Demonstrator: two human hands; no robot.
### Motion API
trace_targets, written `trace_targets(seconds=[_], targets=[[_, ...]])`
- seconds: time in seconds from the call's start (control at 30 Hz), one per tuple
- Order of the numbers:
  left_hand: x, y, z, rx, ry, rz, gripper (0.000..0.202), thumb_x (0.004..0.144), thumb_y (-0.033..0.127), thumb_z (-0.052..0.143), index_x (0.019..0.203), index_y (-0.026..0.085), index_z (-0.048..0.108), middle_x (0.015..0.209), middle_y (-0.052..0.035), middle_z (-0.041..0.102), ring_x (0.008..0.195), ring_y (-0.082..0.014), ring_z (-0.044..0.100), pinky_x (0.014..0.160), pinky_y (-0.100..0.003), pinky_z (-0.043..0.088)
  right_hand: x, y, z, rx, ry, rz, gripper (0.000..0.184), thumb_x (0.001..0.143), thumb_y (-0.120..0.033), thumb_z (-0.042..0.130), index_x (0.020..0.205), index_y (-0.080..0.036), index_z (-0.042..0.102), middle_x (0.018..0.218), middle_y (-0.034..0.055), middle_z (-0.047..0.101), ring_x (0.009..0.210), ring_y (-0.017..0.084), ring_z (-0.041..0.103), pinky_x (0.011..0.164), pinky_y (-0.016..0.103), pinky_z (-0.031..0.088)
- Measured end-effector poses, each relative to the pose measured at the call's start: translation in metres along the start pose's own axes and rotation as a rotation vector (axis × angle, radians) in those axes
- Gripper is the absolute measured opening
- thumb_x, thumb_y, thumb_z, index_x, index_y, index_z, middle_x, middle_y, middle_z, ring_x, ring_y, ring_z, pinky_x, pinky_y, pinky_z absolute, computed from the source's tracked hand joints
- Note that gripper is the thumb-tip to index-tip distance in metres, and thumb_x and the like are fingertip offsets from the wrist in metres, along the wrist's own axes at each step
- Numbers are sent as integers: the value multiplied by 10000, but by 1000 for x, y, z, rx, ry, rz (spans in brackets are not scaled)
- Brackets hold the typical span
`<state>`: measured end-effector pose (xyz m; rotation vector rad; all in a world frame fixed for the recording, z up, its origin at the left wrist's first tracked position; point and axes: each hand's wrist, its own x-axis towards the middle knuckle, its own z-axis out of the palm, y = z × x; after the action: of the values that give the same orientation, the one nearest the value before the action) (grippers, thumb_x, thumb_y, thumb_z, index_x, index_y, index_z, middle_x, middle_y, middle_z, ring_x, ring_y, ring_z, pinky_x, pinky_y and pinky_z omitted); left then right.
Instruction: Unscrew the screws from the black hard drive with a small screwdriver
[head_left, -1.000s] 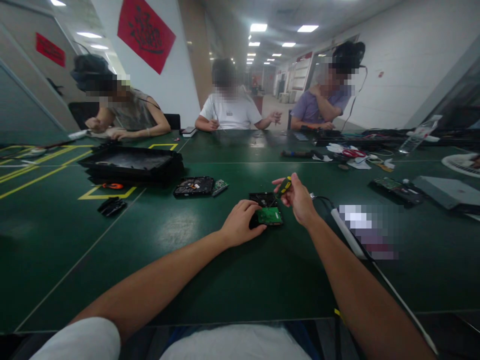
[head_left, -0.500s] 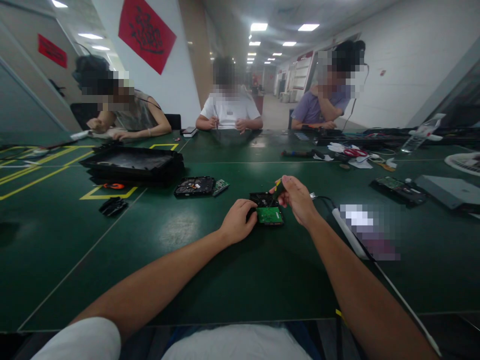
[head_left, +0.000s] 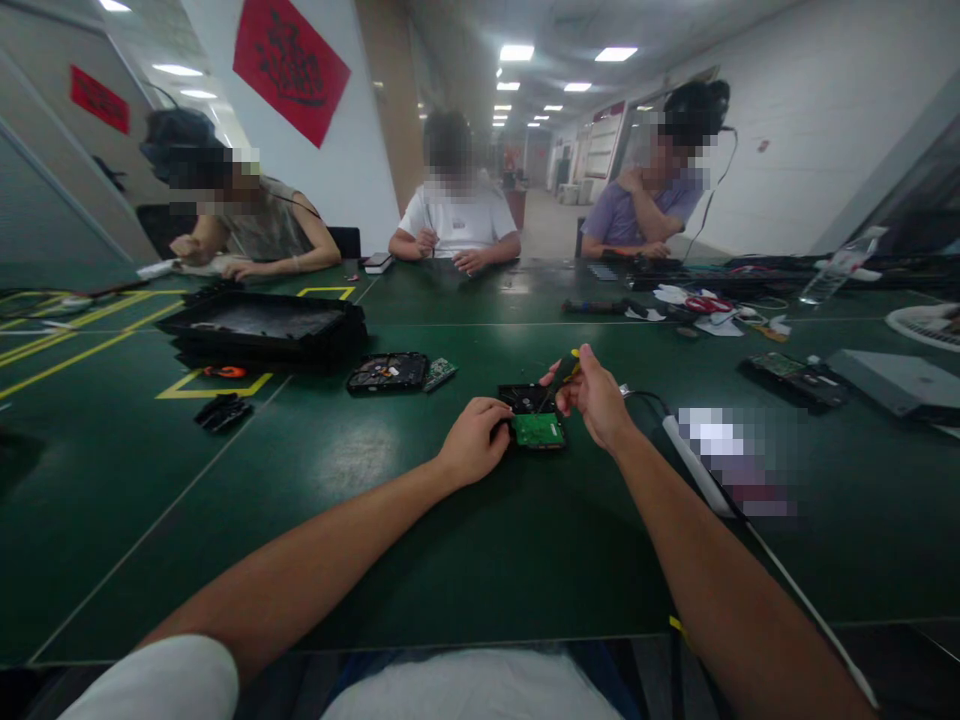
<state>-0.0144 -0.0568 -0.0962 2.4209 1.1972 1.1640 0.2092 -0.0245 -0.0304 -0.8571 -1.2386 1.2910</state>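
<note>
A hard drive [head_left: 527, 397] lies on the green table in front of me, its green circuit board [head_left: 540, 430] facing up at the near end. My left hand [head_left: 478, 437] grips the drive's left edge, thumb and fingers curled against it. In my right hand [head_left: 595, 398] is a screwdriver [head_left: 564, 370] with a dark and yellow handle, held at a slant. Its thin shaft points down to the left at the drive; whether the tip sits in a screw I cannot tell.
Left of the drive lie another opened hard drive [head_left: 388, 371] and a small circuit board [head_left: 439, 373]. Farther left stand stacked black trays [head_left: 262, 325]. At right are a white power strip [head_left: 696, 465], a drive [head_left: 793, 380] and a grey box [head_left: 896, 383]. Several people sit across.
My right hand's fingers have opened somewhat around the screwdriver handle, which now leans more to the right. My left hand stays at the hard drive.
</note>
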Motion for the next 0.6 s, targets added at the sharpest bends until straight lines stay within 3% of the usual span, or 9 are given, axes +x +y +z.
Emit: trace_targets(seconds=[0.17, 0.37, 0.6], targets=[[0, 0, 0, 11, -7, -3, 282, 894, 83, 596, 1126, 187, 718, 1154, -104, 698, 1153, -257, 626, 1055, -466, 545, -1, -2, 2, -64, -5, -6, 608, 900, -778, 541, 959, -203, 730, 913, 81, 763, 505, 96, 553, 406, 230, 329], [-1, -2, 2, 26, -8, 16, 287, 912, 100, 586, 1152, 175, 724, 1160, -118, 688, 1161, -263, 619, 1044, -472, 552, -4, -6, 4, -109, 66, -57, 545, 883, -717, 626, 867, -184, 738, 894, 80, 765, 516, 83, 472, 420, 234, 273], [-1, -3, 5, 60, 1, 44, 264, 948, 162, 593, 1172, 177, 732, 1168, -122, 681, 1159, -269, 611, 1025, -471, 557, -5, -9, 1, -96, -16, -57, 468, 929, -644, 612, 1061, -216, 746, 924, 64, 758, 559, 97, 506, 450, 228, 329]])
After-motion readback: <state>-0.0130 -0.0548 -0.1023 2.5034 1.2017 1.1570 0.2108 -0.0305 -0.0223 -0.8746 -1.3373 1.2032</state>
